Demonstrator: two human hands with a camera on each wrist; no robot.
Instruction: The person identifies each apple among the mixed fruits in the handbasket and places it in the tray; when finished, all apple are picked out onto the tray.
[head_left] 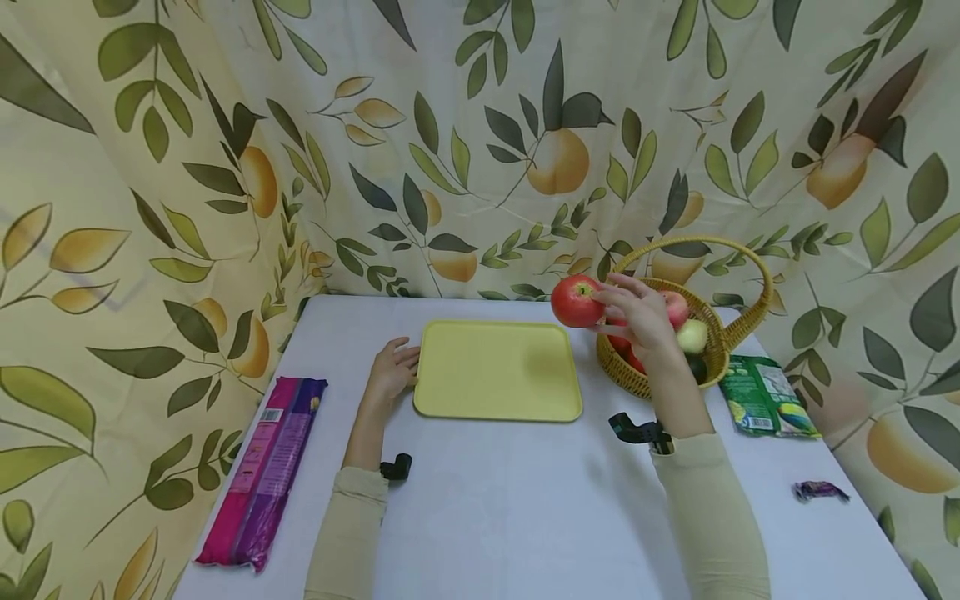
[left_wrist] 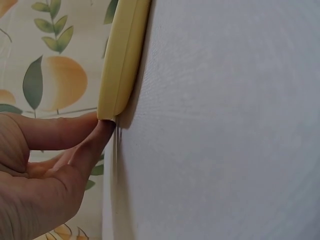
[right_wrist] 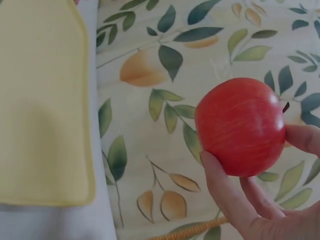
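A red apple is held in the fingertips of my right hand, up off the table between the tray and the wicker basket. Red fruit, a pale round one and a dark green one show inside the basket, partly behind my right hand and wrist. My left hand is at the left edge of the yellow tray. In the left wrist view its thumb and fingertips pinch the tray's rim. Only bare yellow surface shows on the tray, with a soft shadow at its right.
A long pink and purple packet lies along the table's left side. Right of the basket lies a green packet, and nearer me a small purple wrapped piece. A leaf-patterned curtain hangs behind the white table.
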